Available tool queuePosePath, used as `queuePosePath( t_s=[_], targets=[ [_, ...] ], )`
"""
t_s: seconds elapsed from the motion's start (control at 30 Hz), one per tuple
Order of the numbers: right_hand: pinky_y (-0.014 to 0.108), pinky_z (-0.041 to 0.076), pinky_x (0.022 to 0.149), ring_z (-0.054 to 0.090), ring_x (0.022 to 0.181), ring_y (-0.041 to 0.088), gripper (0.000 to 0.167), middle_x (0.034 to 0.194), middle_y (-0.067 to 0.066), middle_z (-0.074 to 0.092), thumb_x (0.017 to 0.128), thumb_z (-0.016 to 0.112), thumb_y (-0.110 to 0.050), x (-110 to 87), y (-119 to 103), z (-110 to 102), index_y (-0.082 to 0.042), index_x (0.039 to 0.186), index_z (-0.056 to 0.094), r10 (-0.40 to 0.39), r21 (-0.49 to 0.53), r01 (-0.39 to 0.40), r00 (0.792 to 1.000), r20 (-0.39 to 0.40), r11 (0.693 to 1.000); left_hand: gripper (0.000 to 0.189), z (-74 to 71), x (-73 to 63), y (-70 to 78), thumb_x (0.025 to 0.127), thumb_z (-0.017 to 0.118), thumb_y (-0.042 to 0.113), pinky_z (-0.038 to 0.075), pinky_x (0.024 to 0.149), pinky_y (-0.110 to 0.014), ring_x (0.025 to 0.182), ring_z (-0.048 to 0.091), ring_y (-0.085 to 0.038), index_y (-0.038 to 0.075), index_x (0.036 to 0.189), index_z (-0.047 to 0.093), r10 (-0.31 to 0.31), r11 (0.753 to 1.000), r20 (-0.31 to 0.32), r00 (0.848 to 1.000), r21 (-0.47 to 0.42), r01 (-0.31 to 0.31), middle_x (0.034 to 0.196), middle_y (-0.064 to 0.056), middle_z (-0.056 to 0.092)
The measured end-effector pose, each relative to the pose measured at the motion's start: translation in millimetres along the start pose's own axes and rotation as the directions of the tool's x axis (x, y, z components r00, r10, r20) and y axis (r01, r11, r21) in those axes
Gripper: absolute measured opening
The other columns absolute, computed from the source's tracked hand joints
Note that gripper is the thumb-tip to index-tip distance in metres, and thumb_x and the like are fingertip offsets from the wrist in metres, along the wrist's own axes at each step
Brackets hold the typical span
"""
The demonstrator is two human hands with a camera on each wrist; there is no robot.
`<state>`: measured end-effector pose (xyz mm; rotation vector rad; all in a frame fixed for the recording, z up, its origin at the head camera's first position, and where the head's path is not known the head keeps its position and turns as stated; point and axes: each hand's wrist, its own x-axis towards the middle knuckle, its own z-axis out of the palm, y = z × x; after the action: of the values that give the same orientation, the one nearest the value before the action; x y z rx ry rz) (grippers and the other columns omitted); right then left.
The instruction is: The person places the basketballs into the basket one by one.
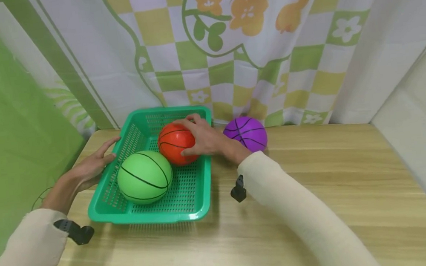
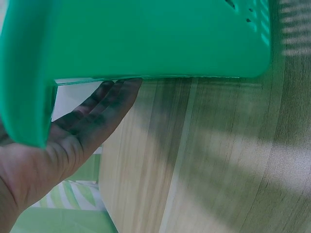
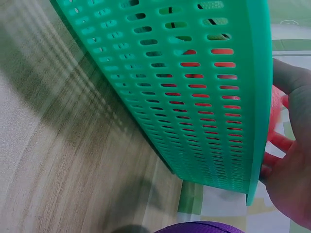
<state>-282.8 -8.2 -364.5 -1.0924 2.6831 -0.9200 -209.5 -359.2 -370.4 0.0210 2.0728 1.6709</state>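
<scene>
A green plastic basket (image 1: 201, 213) with slotted walls stands on the wooden table. Inside it are a light green toy basketball (image 1: 145, 177) and, farther back, a red toy basketball (image 1: 173, 143). My right hand (image 1: 203, 136) reaches over the basket's right rim and grips the red ball, thumb on the near side and fingers over the top. At the basket's left side is my left hand (image 1: 92, 164), with its fingers (image 2: 109, 107) extended against the outer wall; part of it is hidden behind the rim in the left wrist view.
A purple toy basketball (image 1: 249, 133) sits on the table (image 1: 318, 191) just right of the basket, by the patterned curtain (image 1: 230, 75) at the back. A green sheet (image 1: 9, 139) hangs on the left, and a pale wall (image 1: 421, 100) borders the right.
</scene>
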Motion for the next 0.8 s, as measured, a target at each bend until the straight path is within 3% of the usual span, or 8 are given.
queuePosePath(
  t_s=[0.23, 0.57, 0.8],
  targets=[
    [0.051, 0.044, 0.101, 0.032, 0.135, 0.032, 0.079, 0.15, 0.014, 0.029, 0.083, 0.084, -0.024, 0.1, -0.2, 0.7, -0.022, 0.15, 0.044, -0.044, -0.017, 0.044, 0.999, 0.028, 0.999, 0.062, -0.2, 0.6, -0.4, 0.113, 0.025, 0.024, 0.053, 0.084, -0.052, 0.105, 0.061, -0.025, 0.03, 0.16, -0.014, 0.006, 1.0, 0.003, 1.0, -0.001, -0.006, 0.147, -0.032, 0.024],
    [0.049, 0.045, 0.1, 0.04, 0.13, 0.03, 0.072, 0.148, 0.014, 0.031, 0.086, 0.078, -0.018, -3.8, 1.3, -2.5, -0.02, 0.15, 0.046, -0.059, 0.027, 0.058, 0.998, 0.021, 0.998, 0.061, -1.6, 0.6, -3.0, 0.113, 0.025, 0.023, 0.053, 0.085, -0.052, 0.106, 0.059, -0.026, 0.03, 0.16, -0.013, 0.013, 1.0, 0.01, 1.0, -0.009, -0.013, 0.15, -0.033, 0.02],
    [0.049, 0.046, 0.099, 0.037, 0.133, 0.029, 0.073, 0.149, 0.014, 0.031, 0.087, 0.079, -0.022, -11.5, -0.9, -12.4, -0.02, 0.15, 0.044, -0.073, 0.002, 0.073, 0.997, 0.001, 0.997, 0.061, -2.3, 1.8, -3.5, 0.113, 0.024, 0.023, 0.053, 0.084, -0.052, 0.106, 0.059, -0.026, 0.03, 0.16, -0.013, 0.019, 1.0, 0.012, 1.0, -0.007, -0.018, 0.147, -0.032, 0.023]
  ],
)
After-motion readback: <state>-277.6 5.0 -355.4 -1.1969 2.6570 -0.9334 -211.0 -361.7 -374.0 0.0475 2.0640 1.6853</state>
